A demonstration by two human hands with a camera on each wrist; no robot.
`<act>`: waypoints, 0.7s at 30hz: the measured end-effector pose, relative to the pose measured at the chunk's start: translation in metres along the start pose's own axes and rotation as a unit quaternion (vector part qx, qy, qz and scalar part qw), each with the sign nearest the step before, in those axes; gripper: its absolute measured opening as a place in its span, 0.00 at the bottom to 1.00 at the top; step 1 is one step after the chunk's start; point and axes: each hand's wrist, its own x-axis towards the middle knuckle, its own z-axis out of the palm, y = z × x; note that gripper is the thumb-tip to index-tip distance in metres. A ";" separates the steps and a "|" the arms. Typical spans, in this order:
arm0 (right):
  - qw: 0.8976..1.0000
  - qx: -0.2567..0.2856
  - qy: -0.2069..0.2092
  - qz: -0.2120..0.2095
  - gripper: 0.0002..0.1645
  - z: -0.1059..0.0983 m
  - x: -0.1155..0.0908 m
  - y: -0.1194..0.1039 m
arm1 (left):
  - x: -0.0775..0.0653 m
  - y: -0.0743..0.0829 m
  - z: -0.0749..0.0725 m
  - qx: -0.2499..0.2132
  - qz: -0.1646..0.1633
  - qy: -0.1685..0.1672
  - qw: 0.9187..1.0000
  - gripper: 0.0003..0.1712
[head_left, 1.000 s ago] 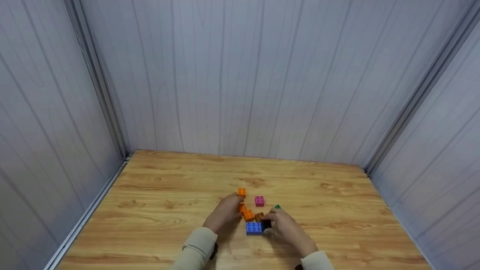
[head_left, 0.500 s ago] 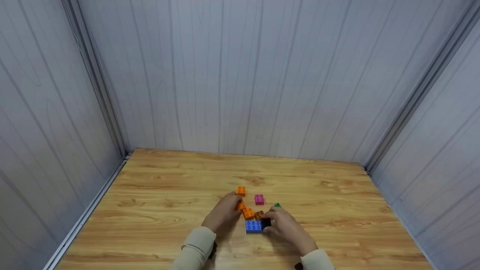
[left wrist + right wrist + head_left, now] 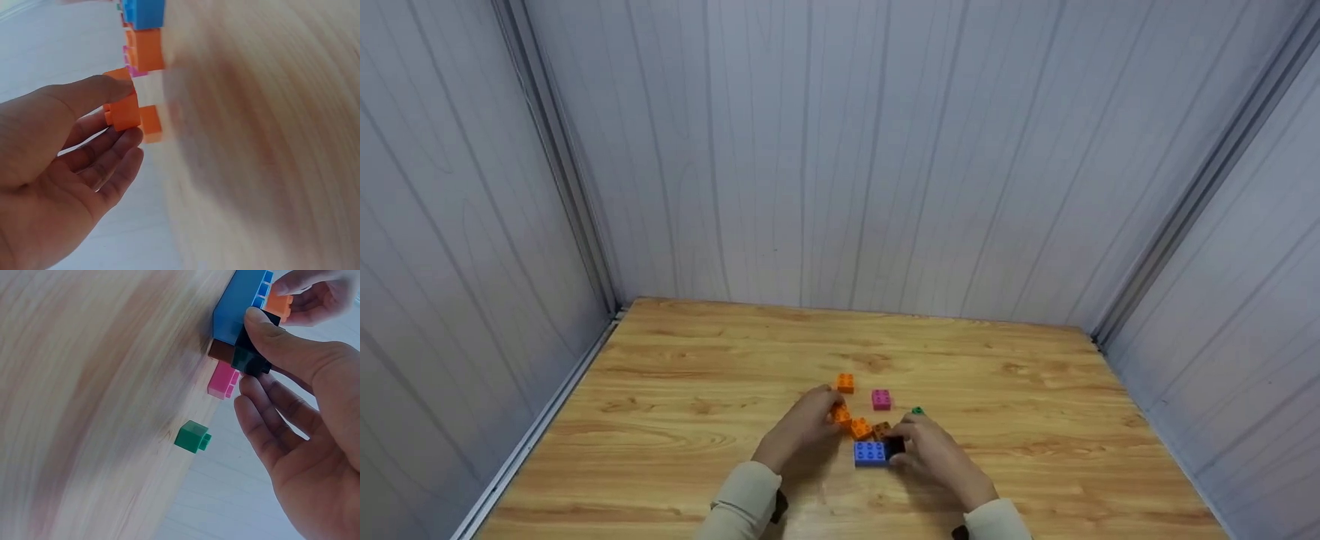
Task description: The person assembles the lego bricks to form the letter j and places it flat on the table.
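My left hand (image 3: 802, 422) pinches an orange toy building brick (image 3: 125, 112) between thumb and fingertips, a little above the table in the left wrist view. Between the thumb and fingers of my right hand (image 3: 934, 452) is a black brick (image 3: 253, 349). That black brick is at the right end of a blue brick (image 3: 870, 454); whether they are joined I cannot tell. Just behind the blue one lie a second orange brick (image 3: 860, 429) and a brown brick (image 3: 881, 430), the latter partly hidden by my right fingers.
A third orange brick (image 3: 846, 383) lies beyond my left fingertips. Farther back than the brown brick sits a pink brick (image 3: 881, 399). A small green brick (image 3: 192, 436) stands beyond my right hand. Pale panel walls (image 3: 840, 150) enclose the wooden table (image 3: 697, 360).
My left hand has shifted slightly left with its orange brick, which now shows more clearly between the fingers. The right hand stays at the black brick, nearly still.
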 end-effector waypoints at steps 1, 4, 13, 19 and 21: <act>1.000 0.002 -0.002 0.002 0.22 0.000 0.000 0.000 | -0.001 0.002 0.000 -0.005 0.000 -0.005 1.000 0.14; 1.000 0.009 -0.006 0.006 0.22 0.000 0.000 0.000 | -0.005 0.007 -0.001 -0.012 0.012 -0.020 1.000 0.14; 0.999 0.002 0.014 -0.028 0.20 0.001 -0.001 0.002 | -0.011 0.014 -0.001 -0.033 0.027 -0.075 0.996 0.15; 0.999 0.006 0.013 -0.029 0.20 0.001 -0.001 0.004 | -0.013 0.014 0.003 -0.031 0.024 -0.093 0.995 0.16; 1.000 0.014 0.010 -0.025 0.20 0.001 0.000 0.005 | -0.013 0.015 0.004 -0.026 0.020 -0.096 0.995 0.16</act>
